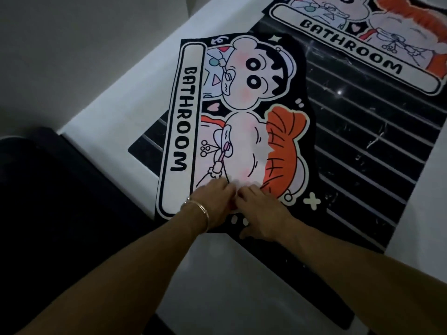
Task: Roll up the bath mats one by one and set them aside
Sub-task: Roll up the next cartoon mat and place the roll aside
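A black bath mat (242, 112) printed with cartoon figures and the word BATHROOM lies flat on the floor in the middle of the head view. My left hand (215, 201), with a thin bangle at the wrist, and my right hand (258, 211) both rest side by side on the mat's near edge. The fingers lie on the fabric, and I cannot make out whether they pinch it. A second mat (377, 32) with the same print lies flat at the upper right, partly cut off by the frame.
Both mats lie on a black marble floor strip (362, 131) with thin white lines, bordered by pale tile (125, 97). A dark object (60, 213) fills the left foreground. A grey wall (84, 32) rises at the upper left.
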Demonstrator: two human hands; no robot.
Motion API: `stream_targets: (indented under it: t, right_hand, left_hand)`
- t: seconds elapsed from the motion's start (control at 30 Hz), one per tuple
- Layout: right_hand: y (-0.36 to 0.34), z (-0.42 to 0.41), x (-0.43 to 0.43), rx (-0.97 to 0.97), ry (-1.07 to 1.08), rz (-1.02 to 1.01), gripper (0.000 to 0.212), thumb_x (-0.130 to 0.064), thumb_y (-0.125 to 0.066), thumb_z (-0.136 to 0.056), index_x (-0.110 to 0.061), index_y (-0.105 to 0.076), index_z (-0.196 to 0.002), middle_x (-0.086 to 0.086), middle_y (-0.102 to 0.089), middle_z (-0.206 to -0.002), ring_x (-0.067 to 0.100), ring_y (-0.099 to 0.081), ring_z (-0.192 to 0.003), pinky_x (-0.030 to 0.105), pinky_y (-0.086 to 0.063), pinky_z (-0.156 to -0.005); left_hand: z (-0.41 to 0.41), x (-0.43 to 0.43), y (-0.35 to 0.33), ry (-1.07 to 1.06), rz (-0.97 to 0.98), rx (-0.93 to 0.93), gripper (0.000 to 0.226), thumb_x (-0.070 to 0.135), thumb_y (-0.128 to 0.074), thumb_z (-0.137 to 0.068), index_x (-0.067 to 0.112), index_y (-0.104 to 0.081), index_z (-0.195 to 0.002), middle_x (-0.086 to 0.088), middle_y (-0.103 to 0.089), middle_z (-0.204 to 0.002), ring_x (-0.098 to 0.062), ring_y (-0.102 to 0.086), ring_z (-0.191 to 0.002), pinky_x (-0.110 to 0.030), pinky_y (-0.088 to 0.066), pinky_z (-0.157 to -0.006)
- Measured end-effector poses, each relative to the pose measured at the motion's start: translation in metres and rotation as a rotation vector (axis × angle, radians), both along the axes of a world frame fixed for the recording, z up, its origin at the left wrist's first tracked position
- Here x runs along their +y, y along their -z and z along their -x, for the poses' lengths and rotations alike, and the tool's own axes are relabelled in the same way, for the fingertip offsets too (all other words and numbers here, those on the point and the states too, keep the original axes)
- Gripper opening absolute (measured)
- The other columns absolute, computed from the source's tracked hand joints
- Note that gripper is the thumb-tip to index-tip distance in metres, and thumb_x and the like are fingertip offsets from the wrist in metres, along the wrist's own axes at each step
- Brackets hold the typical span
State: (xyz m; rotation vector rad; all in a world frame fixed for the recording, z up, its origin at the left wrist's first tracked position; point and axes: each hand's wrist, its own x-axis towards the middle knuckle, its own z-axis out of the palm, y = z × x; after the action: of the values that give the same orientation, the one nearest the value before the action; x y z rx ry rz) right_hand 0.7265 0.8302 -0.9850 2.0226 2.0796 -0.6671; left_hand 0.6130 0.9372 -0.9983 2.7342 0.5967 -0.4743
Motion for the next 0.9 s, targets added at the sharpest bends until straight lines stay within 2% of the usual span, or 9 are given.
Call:
stream_targets:
  t: [0.1, 0.2, 0.23, 0.37, 0.47, 0.57, 0.67, 0.77, 0.9]
  right_hand:
    - [-0.004, 0.000, -0.001, -0.014, -0.088, -0.032, 0.055, -0.042, -0.068, -0.078, -0.010, -0.054, -0.121, 0.010, -0.047, -0.124, 0.030, -0.044, -0.113, 0.042, -0.043, -0.086]
    - [-0.005, 0.002, -0.001, 0.008, -0.135, -0.083, 0.031, -0.032, -0.081, -0.056, -0.012, -0.069, -0.077, 0.008, -0.062, -0.081, 0.029, -0.060, -0.070, 0.036, -0.051, -0.047]
    - [-0.003, 0.004, -0.002, 0.009, -0.131, -0.127, 0.025, -0.029, -0.081, -0.056, -0.012, -0.069, -0.071, 0.008, -0.062, -0.075, 0.028, -0.060, -0.065, 0.035, -0.051, -0.045]
    - [-0.003, 0.002, -0.002, 0.072, 0.040, -0.128, 0.025, -0.025, -0.046, -0.093, -0.010, -0.063, -0.102, 0.011, -0.066, -0.100, 0.031, -0.061, -0.091, 0.038, -0.049, -0.070]
    - [-0.003, -0.003, -0.006, 0.129, 0.116, -0.237, 0.021, -0.016, -0.054, -0.088, -0.007, -0.061, -0.106, 0.013, -0.066, -0.086, 0.034, -0.063, -0.066, 0.033, -0.037, -0.050]
    - [-0.006, -0.008, -0.011, 0.095, 0.086, -0.290, 0.032, -0.010, -0.067, -0.077, -0.009, -0.060, -0.108, 0.008, -0.059, -0.079, 0.027, -0.053, -0.046, 0.026, -0.026, -0.041]
    - [-0.005, -0.017, -0.017, -0.028, -0.008, -0.310, 0.043, -0.009, -0.078, -0.066, -0.011, -0.063, -0.107, 0.005, -0.059, -0.081, 0.019, -0.052, -0.047, 0.025, -0.025, -0.042]
    - [-0.002, -0.026, -0.023, -0.102, -0.028, -0.254, 0.054, -0.017, -0.082, -0.063, -0.016, -0.063, -0.114, 0.001, -0.065, -0.093, 0.018, -0.062, -0.063, 0.024, -0.032, -0.048]
    - [0.000, -0.026, -0.021, -0.109, -0.020, -0.216, 0.047, -0.011, -0.067, -0.077, -0.015, -0.057, -0.122, 0.002, -0.065, -0.103, 0.023, -0.065, -0.081, 0.032, -0.047, -0.058]
  left_hand:
    - [0.012, -0.004, 0.000, 0.075, 0.052, 0.005, 0.038, 0.038, -0.048, -0.091, 0.013, -0.046, -0.120, -0.006, -0.048, -0.116, -0.024, -0.047, -0.107, -0.033, -0.042, -0.089]
    - [0.022, -0.001, -0.008, 0.062, 0.095, -0.019, 0.037, 0.040, -0.045, -0.093, 0.016, -0.048, -0.120, -0.004, -0.048, -0.115, -0.021, -0.047, -0.106, -0.032, -0.041, -0.089]
    - [0.024, -0.001, -0.011, 0.084, 0.096, -0.011, 0.039, 0.042, -0.044, -0.093, 0.018, -0.048, -0.123, -0.003, -0.048, -0.117, -0.020, -0.046, -0.106, -0.032, -0.041, -0.090]
    - [0.022, -0.004, -0.023, 0.187, 0.109, 0.007, 0.033, 0.037, -0.046, -0.094, 0.022, -0.052, -0.124, 0.000, -0.052, -0.123, -0.019, -0.049, -0.109, -0.030, -0.041, -0.089]
    - [0.011, -0.006, -0.026, 0.081, 0.095, 0.073, 0.034, 0.022, -0.050, -0.093, 0.021, -0.046, -0.127, -0.002, -0.061, -0.116, -0.022, -0.059, -0.100, -0.028, -0.045, -0.078]
    - [0.002, -0.004, -0.030, -0.013, 0.062, 0.116, 0.040, 0.027, -0.052, -0.092, 0.019, -0.039, -0.129, -0.006, -0.063, -0.106, -0.025, -0.058, -0.091, -0.029, -0.045, -0.074]
    - [-0.001, -0.003, -0.033, -0.063, 0.113, 0.088, 0.045, 0.029, -0.052, -0.092, 0.022, -0.030, -0.130, -0.004, -0.057, -0.094, -0.021, -0.050, -0.080, -0.028, -0.040, -0.070]
    - [0.001, -0.007, -0.031, -0.002, 0.073, 0.040, 0.052, 0.032, -0.053, -0.090, 0.024, -0.028, -0.135, -0.005, -0.057, -0.111, -0.023, -0.053, -0.094, -0.035, -0.047, -0.081]
    - [0.000, -0.003, -0.026, 0.170, -0.161, 0.034, 0.055, 0.039, -0.044, -0.096, 0.019, -0.025, -0.143, -0.008, -0.040, -0.136, -0.024, -0.040, -0.122, -0.037, -0.037, -0.098]
